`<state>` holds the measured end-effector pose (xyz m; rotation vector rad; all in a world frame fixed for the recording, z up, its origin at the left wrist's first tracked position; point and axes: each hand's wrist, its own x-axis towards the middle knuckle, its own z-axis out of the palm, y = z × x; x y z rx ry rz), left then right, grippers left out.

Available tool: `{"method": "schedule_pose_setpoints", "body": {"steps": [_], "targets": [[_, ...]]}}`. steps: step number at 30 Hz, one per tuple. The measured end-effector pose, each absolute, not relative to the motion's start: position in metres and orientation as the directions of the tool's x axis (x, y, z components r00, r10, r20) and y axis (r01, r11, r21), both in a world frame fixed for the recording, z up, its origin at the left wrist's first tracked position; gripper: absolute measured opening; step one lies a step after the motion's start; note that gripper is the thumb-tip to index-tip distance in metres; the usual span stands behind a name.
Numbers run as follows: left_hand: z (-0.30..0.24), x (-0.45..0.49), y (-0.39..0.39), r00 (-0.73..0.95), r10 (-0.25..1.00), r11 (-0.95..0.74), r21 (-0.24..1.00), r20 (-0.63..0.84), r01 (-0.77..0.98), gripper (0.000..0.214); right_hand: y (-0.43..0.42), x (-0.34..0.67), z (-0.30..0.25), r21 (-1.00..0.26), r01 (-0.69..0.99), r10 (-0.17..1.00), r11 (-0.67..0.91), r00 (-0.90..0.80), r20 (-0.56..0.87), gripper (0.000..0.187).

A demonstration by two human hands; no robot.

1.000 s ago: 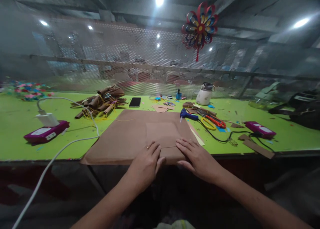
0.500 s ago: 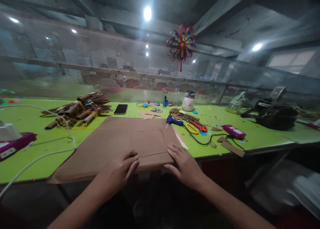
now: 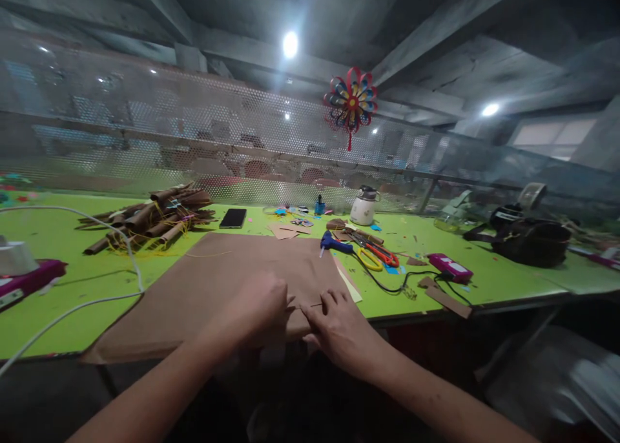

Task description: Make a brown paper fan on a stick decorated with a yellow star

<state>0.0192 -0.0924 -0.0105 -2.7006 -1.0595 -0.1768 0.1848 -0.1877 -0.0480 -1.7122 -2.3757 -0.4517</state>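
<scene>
A large sheet of brown paper [image 3: 213, 275] lies at the near edge of the green table, its front edge hanging over. My left hand [image 3: 266, 304] is curled above the sheet's near part, slightly blurred. Its fingertips are closed near a thin dark line on the paper; what they hold, if anything, is hidden. Just to the right, my right hand [image 3: 341, 327] rests on the sheet with bent fingers apart, the index fingertip at that line. Whether the line is a thin stick or a paper edge, I cannot tell. Beyond the right hand, a blue glue gun [image 3: 334, 243] touches the sheet's far right corner.
Rolled brown tubes [image 3: 150, 217] with yellow strings lie at the back left, beside a phone [image 3: 233, 218]. Scissors [image 3: 378, 254], a white bottle [image 3: 364, 205], a purple power strip [image 3: 450, 268] and a black bag [image 3: 533, 233] are to the right. A white cable [image 3: 137, 262] loops at left.
My left hand has moved right and curled its fingers, close to the right hand. My right hand has shifted slightly left and bent its fingers. The view has tilted a little upward.
</scene>
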Motion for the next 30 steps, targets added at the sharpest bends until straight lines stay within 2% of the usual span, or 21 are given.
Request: {"method": "schedule_pose_setpoints", "body": {"steps": [2,6,8,10,12,13,15,17,19,23,30], "targets": [[-0.011,0.031,-0.077,0.759,0.63,-0.744,-0.155,0.161,0.65,0.043,-0.189,0.182,-0.053,0.145,0.949,0.892,0.281,-0.314,0.326,0.055],[-0.03,0.036,-0.05,0.784,0.505,-0.819,-0.086,0.362,0.567,0.028,-0.195,0.193,-0.068,0.07,0.95,0.865,0.303,-0.305,0.399,0.066],[-0.041,0.034,-0.042,0.788,0.489,-0.828,-0.084,0.375,0.554,0.027,-0.192,0.213,-0.065,-0.03,0.917,0.845,0.398,-0.354,0.401,0.058],[-0.047,0.032,-0.04,0.779,0.498,-0.822,-0.079,0.382,0.564,0.029,-0.178,0.245,-0.051,-0.149,0.873,0.834,0.464,-0.374,0.406,0.038],[-0.048,0.031,-0.04,0.765,0.514,-0.816,-0.054,0.387,0.576,0.031,-0.152,0.287,-0.033,-0.204,0.91,0.828,0.36,-0.211,0.52,0.032],[-0.047,0.031,-0.04,0.759,0.524,-0.815,-0.034,0.386,0.579,0.032,-0.137,0.309,-0.025,-0.197,0.945,0.82,0.259,-0.108,0.561,0.032],[-0.046,0.031,-0.041,0.746,0.542,-0.812,0.014,0.387,0.583,0.032,-0.106,0.349,-0.014,-0.145,0.989,0.874,-0.012,0.081,0.478,0.033],[-0.046,0.032,-0.041,0.733,0.556,-0.809,0.052,0.392,0.586,0.033,-0.082,0.38,-0.012,-0.017,0.971,0.907,-0.24,0.23,0.352,0.039],[-0.047,0.032,-0.04,0.724,0.566,-0.805,0.077,0.395,0.588,0.033,-0.068,0.397,-0.017,0.051,0.923,0.901,-0.38,0.358,0.246,0.043],[-0.049,0.031,-0.039,0.709,0.59,-0.791,0.102,0.386,0.603,0.033,-0.062,0.406,-0.029,0.045,0.918,0.907,-0.394,0.381,0.177,0.036],[-0.051,0.031,-0.036,0.713,0.585,-0.8,0.133,0.386,0.585,0.03,-0.075,0.415,-0.022,-0.02,0.922,0.904,-0.387,0.384,0.19,0.032]]}}
